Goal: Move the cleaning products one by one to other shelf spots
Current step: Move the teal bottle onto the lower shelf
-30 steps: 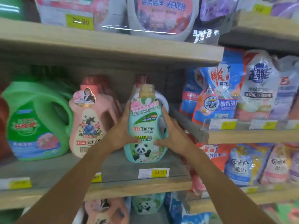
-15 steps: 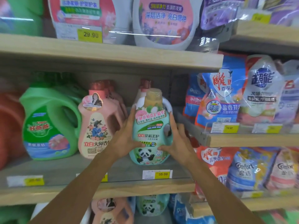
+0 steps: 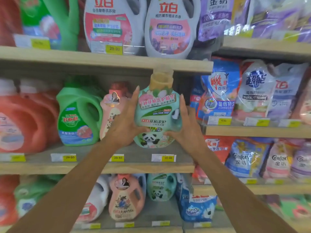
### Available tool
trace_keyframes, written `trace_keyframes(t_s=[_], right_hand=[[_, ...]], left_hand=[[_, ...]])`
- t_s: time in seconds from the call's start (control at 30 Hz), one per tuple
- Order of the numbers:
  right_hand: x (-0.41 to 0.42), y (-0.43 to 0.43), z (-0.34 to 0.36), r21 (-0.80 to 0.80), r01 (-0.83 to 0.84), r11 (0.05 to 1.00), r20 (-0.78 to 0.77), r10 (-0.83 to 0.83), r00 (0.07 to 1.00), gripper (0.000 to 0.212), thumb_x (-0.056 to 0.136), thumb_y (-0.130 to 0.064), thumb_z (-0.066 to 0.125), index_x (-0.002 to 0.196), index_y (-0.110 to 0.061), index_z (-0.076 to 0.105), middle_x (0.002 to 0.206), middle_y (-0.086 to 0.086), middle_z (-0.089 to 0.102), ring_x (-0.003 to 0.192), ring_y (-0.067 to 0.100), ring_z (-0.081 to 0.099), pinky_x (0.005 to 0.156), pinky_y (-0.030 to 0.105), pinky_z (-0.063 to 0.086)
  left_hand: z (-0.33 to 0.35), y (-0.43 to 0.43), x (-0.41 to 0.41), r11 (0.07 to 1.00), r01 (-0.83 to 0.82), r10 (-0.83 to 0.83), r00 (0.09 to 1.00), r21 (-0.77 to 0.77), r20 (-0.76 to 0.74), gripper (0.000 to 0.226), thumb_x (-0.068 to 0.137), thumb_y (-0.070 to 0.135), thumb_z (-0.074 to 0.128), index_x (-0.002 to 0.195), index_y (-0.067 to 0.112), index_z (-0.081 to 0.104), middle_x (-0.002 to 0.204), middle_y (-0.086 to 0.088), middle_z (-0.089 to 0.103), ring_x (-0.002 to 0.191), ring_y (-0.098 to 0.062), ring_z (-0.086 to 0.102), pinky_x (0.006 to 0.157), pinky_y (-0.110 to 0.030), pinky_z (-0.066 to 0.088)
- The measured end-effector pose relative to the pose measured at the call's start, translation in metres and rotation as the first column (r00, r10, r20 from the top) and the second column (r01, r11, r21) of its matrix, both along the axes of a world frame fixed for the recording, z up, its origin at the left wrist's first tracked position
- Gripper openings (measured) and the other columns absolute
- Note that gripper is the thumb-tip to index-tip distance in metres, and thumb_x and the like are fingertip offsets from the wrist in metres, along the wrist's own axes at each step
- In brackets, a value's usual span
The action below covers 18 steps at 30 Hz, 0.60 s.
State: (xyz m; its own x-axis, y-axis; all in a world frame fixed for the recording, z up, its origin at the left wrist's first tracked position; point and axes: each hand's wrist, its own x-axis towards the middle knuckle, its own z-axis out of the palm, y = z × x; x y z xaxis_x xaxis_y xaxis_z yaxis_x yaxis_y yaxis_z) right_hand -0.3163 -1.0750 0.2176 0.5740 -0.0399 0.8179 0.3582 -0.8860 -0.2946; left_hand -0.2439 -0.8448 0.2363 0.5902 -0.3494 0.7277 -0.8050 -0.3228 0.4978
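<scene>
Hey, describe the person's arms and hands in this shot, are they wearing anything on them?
Nothing is worn. The left hand and right hand are bare: no gloves, rings or nail polish visible. Both forearms are uncovered down to the picture's bottom edge, with no sleeves, watch or bracelet in view. The fingers are long and slender, with short plain nails.

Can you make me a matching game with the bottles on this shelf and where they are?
Things:
1. panda bottle
2. green jug
3. red jug
4. blue flower bag

Places:
A. bottom shelf, lower right of the panda bottle
B. held between the left hand and right hand
C. middle shelf, far left
D. middle shelf, just right of the red jug

Pairs: 1-B, 2-D, 3-C, 4-A
</scene>
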Motion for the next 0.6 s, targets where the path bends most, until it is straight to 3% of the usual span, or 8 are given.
trace_keyframes(t_s=[0.23,0.33,0.4,0.47,0.6], right_hand=[[-0.073,0.018,-0.014,-0.032,-0.012,0.999,-0.02,0.011,1.0,0.147,0.063,-0.034,0.096,0.154,-0.052,-0.017,0.136,0.008,0.037,0.116,0.02,0.044,0.09,0.045,0.053],[-0.097,0.02,-0.034,-0.025,-0.033,0.999,-0.035,0.032,0.999,0.145,0.062,-0.03,0.097,0.156,-0.049,-0.012,0.143,0.009,0.032,0.12,0.02,0.039,0.091,0.048,0.055],[-0.107,0.018,-0.051,-0.013,-0.037,0.999,-0.056,0.036,0.998,0.145,0.061,-0.029,0.097,0.156,-0.05,-0.011,0.141,0.006,0.031,0.118,0.025,0.044,0.086,0.049,0.057],[-0.114,0.016,-0.072,-0.001,-0.008,1.0,-0.085,0.008,0.996,0.148,0.061,-0.031,0.097,0.153,-0.056,-0.017,0.137,0.011,0.036,0.114,0.031,0.051,0.084,0.049,0.056],[-0.116,0.006,-0.119,0.016,0.038,0.999,-0.105,-0.037,0.994,0.149,0.06,-0.03,0.097,0.152,-0.058,-0.016,0.133,0.008,0.038,0.115,0.03,0.052,0.083,0.048,0.056]], left_hand=[[-0.018,0.017,-0.072,1.0,-0.024,0.023,0.999,0.014,0.022,0.144,0.056,0.027,0.097,0.15,0.06,-0.008,0.154,0.015,0.039,0.125,-0.006,0.054,0.086,-0.023,0.047],[-0.039,0.017,-0.095,0.998,-0.052,0.052,0.999,0.044,-0.004,0.145,0.056,0.028,0.096,0.149,0.06,-0.011,0.164,0.006,0.025,0.139,-0.012,0.042,0.097,-0.036,0.048],[-0.056,0.015,-0.104,0.999,-0.013,0.015,0.999,0.044,-0.033,0.144,0.057,0.026,0.096,0.15,0.06,-0.009,0.164,0.017,0.017,0.143,0.001,0.032,0.104,-0.036,0.043],[-0.074,0.011,-0.107,0.999,0.03,-0.028,0.998,0.036,-0.059,0.142,0.059,0.022,0.095,0.149,0.061,-0.007,0.159,0.022,0.025,0.138,0.003,0.036,0.105,-0.042,0.046],[-0.119,0.0,-0.108,0.998,0.026,-0.022,0.997,0.056,-0.072,0.141,0.06,0.02,0.094,0.147,0.065,-0.008,0.154,0.01,0.038,0.132,-0.014,0.048,0.095,-0.049,0.053]])
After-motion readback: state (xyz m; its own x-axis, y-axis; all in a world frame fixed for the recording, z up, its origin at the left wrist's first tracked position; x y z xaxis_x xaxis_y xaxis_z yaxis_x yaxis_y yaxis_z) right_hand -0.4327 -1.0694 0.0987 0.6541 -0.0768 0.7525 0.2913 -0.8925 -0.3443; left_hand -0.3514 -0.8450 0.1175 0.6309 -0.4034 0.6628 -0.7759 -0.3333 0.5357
